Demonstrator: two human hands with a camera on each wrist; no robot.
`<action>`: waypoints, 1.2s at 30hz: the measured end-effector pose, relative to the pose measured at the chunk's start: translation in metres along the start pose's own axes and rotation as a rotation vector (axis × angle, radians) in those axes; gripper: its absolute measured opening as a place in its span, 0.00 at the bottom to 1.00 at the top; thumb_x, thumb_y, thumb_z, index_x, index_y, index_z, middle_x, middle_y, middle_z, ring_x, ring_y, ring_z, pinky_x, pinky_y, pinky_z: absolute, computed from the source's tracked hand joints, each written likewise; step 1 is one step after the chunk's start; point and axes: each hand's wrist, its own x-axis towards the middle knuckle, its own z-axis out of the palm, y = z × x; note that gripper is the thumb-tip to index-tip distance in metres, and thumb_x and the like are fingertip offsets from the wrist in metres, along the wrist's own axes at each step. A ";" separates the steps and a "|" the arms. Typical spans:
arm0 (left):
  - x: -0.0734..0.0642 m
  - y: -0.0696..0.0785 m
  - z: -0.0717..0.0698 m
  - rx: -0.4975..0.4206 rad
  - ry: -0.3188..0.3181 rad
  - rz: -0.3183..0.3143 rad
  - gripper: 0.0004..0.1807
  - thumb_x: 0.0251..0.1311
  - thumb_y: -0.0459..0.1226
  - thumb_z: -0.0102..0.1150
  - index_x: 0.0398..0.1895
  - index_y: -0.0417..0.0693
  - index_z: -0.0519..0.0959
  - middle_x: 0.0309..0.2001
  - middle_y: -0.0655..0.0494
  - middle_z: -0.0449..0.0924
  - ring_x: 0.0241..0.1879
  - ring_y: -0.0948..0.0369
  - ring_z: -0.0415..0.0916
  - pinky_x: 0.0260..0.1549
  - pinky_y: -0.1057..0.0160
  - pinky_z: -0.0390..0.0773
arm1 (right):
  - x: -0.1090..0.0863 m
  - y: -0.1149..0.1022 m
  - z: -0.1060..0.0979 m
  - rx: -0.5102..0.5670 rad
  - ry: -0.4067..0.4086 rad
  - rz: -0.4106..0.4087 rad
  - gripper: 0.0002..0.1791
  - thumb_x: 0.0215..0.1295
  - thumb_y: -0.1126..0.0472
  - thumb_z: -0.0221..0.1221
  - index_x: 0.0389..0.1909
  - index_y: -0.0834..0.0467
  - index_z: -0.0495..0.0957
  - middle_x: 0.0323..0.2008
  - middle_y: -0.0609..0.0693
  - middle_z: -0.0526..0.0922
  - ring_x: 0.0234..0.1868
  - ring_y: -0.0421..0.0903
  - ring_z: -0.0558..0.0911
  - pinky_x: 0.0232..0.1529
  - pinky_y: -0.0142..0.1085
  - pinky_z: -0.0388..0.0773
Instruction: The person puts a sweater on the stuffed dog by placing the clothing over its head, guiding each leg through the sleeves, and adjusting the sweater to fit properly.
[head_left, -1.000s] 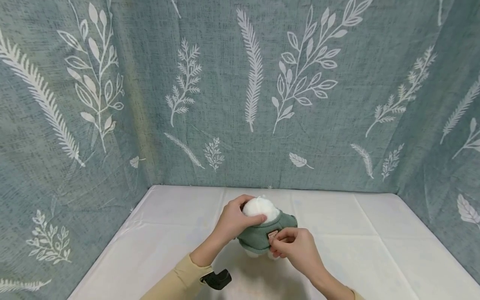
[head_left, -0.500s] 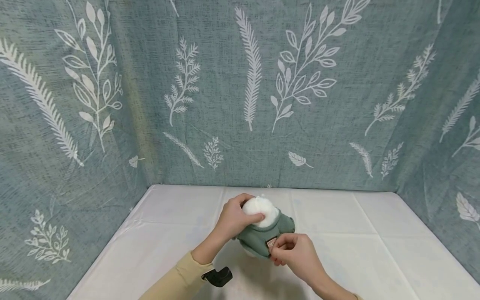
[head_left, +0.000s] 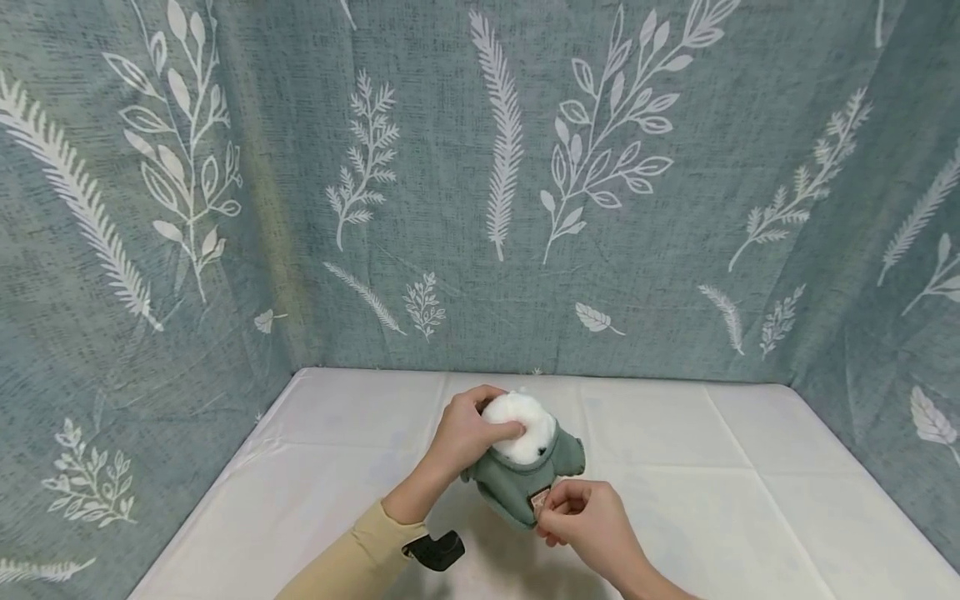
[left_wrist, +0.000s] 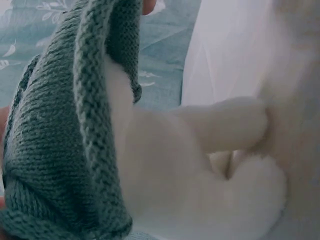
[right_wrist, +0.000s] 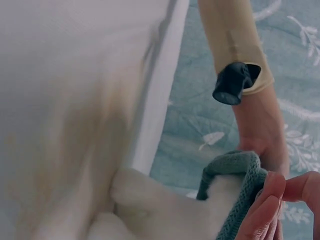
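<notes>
A white plush toy (head_left: 523, 406) wears a green knitted sweater (head_left: 513, 490) with a small brown-edged patch (head_left: 537, 500) near its hem. My left hand (head_left: 463, 435) grips the toy's round head, thumb across the front. One dark eye shows just above the collar. My right hand (head_left: 594, 518) pinches the sweater's lower edge beside the patch, between thumb and fingers. Seen from the left wrist, the hem stands away from the plush body (left_wrist: 165, 165), and the stubby legs (left_wrist: 225, 125) reach down to the tablecloth. In the head view the sweater covers those legs.
A white cloth (head_left: 712, 450) with fold lines covers the table. Blue-green curtains (head_left: 450, 167) with white leaf prints hang behind it and at both sides. A black wrist camera (head_left: 438, 550) sits at my left sleeve cuff (head_left: 367, 546).
The toy has tilted and turned a little, bringing an eye into view. My right hand has drawn the hem slightly down and left, so the feet no longer show in the head view.
</notes>
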 end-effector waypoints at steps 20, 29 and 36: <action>0.001 -0.002 -0.001 -0.106 -0.009 -0.030 0.20 0.44 0.34 0.71 0.44 0.44 0.82 0.40 0.49 0.81 0.36 0.59 0.77 0.34 0.61 0.79 | -0.002 0.017 0.004 -0.059 -0.042 0.011 0.02 0.50 0.67 0.61 0.24 0.62 0.80 0.18 0.51 0.83 0.19 0.46 0.81 0.30 0.35 0.81; -0.001 -0.001 -0.001 -0.116 -0.022 -0.033 0.20 0.45 0.34 0.71 0.45 0.44 0.81 0.41 0.48 0.81 0.37 0.58 0.77 0.35 0.60 0.79 | 0.001 0.022 0.003 -0.112 -0.053 0.011 0.02 0.51 0.66 0.61 0.23 0.62 0.80 0.17 0.51 0.83 0.19 0.46 0.81 0.21 0.35 0.77; -0.003 0.001 -0.001 -0.099 -0.045 -0.044 0.21 0.46 0.35 0.71 0.47 0.45 0.80 0.44 0.49 0.81 0.39 0.58 0.77 0.37 0.59 0.80 | 0.007 0.025 0.005 -0.130 -0.047 -0.038 0.05 0.53 0.66 0.62 0.22 0.63 0.81 0.18 0.52 0.83 0.18 0.43 0.81 0.21 0.33 0.78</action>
